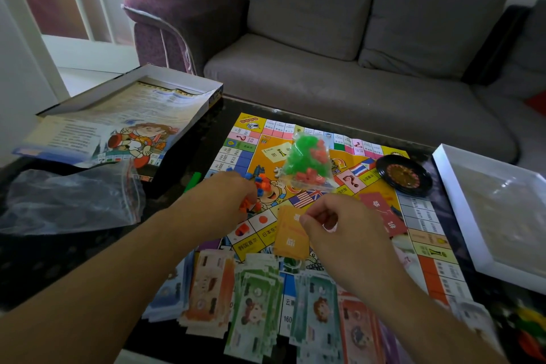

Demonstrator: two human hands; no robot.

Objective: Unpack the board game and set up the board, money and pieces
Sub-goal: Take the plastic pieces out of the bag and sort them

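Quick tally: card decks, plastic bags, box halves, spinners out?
Card decks: 2 (orange stack, red stack)
Plastic bags: 2 (clear bag of green and red pieces, empty zip bag)
Cardboard box halves: 2 (left half, right half)
Black round spinner: 1
Total: 7

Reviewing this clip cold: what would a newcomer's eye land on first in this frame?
Probably the colourful game board spread across the dark table, with a clear bag of green and red pieces near its centre. Rows of paper money lie fanned along the near edge, and the left hand reaches into small orange and blue pieces.
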